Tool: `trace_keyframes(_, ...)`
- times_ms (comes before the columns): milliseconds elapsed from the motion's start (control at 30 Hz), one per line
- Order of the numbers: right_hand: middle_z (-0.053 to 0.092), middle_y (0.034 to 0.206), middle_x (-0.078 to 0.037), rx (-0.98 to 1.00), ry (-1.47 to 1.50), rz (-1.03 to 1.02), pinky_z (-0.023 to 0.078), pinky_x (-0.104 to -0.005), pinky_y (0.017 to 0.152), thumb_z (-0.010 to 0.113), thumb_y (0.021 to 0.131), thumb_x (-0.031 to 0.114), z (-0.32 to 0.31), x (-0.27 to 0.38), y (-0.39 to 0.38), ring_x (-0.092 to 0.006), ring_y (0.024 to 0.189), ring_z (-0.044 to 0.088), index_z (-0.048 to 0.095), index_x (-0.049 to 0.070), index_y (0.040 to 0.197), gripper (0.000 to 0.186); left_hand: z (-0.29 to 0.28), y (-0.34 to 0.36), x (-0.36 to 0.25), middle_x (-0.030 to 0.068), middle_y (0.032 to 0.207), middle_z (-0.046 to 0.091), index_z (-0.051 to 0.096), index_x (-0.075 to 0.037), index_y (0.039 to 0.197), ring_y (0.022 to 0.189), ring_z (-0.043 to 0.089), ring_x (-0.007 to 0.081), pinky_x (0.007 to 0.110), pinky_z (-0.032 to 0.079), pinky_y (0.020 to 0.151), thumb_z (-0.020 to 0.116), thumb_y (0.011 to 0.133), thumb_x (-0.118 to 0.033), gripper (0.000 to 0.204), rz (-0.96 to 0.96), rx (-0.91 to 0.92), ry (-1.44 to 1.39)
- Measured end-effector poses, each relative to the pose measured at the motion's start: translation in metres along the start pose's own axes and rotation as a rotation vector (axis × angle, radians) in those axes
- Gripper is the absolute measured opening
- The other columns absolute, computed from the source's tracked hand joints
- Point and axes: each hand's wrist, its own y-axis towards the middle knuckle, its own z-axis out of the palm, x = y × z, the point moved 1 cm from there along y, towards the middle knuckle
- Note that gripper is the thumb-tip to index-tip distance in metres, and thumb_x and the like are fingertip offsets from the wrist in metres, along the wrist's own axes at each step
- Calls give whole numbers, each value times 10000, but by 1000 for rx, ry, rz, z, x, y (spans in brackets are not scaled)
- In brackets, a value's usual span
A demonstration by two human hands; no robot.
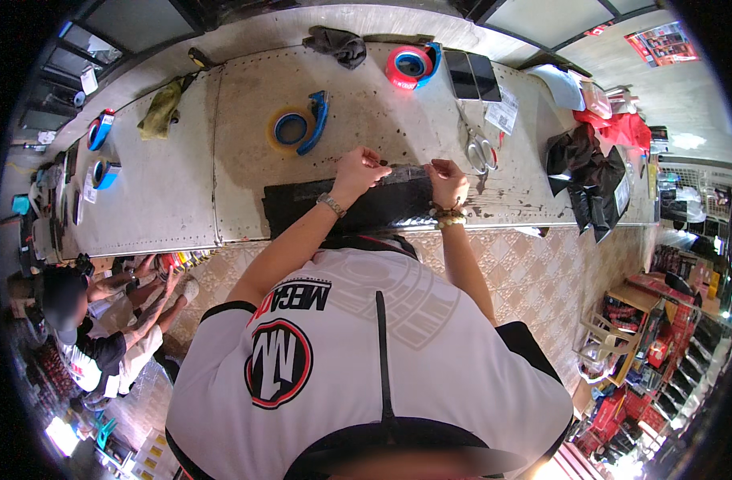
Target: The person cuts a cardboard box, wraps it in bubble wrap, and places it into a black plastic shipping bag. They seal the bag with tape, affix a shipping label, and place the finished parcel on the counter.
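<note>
A long flat package in black plastic [302, 210] lies along the table's near edge, in front of my body. My left hand [360, 173], with a watch on its wrist, is closed in a pinch over the package's far edge. Opposite it, my right hand [449, 186], wearing beaded bracelets, pinches too. Between my fingertips runs a shiny strip that looks like clear tape [408, 171], along the black plastic. Beyond my left hand rests a clear tape roll [289, 130] in a blue dispenser [317, 124]. Scissors [483, 152] lie right of my right hand.
A red tape roll [403, 70], two dark phones [472, 77] and a paper label [503, 112] lie farther back. Black plastic bags [594, 172] hang over the right edge. A dark cloth [336, 46] and green cloth [163, 110] lie behind. Another person [102, 336] sits left.
</note>
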Motion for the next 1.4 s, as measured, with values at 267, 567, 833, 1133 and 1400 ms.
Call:
trace_keyframes(267,741,862,-71,9,-97,35,548,-293,729,780,762,313,1,-6,-4,-167,771,716,741,90,950,295,3,10,15,107,738,705,510,29,1107,710,690,203,322,530,686,750,787,-178,450,116,-96,57)
trace_keyframes(567,733,809,24,-45,-433,-109,396,-358,894,774,724,449,4,-7,-10,-149,847,673,763,208,930,318,4,0,8,113,792,681,461,-14,1170,770,678,278,375,524,729,795,742,-162,563,136,-48,283)
trace_keyframes(833,719,985,-64,-230,-722,-150,333,-458,1013,786,638,595,3,-10,-16,-253,1059,611,622,127,1212,758,3,-3,-5,114,1048,588,468,-79,1167,1006,582,324,414,480,854,772,750,-174,525,418,-134,573)
trace_keyframes(1133,700,988,-219,301,-262,469,502,-448,877,629,663,790,5,-26,21,-371,992,660,657,-20,1124,932,31,-12,2,124,1285,561,550,-107,1262,1183,542,291,433,421,998,669,863,-283,452,836,175,760)
trace_keyframes(1400,700,727,-158,309,-83,365,550,-344,573,592,824,627,18,-88,49,-230,640,691,705,-42,861,679,-28,7,20,169,1240,578,485,-85,1348,1087,575,331,478,415,962,607,888,-440,594,551,180,900)
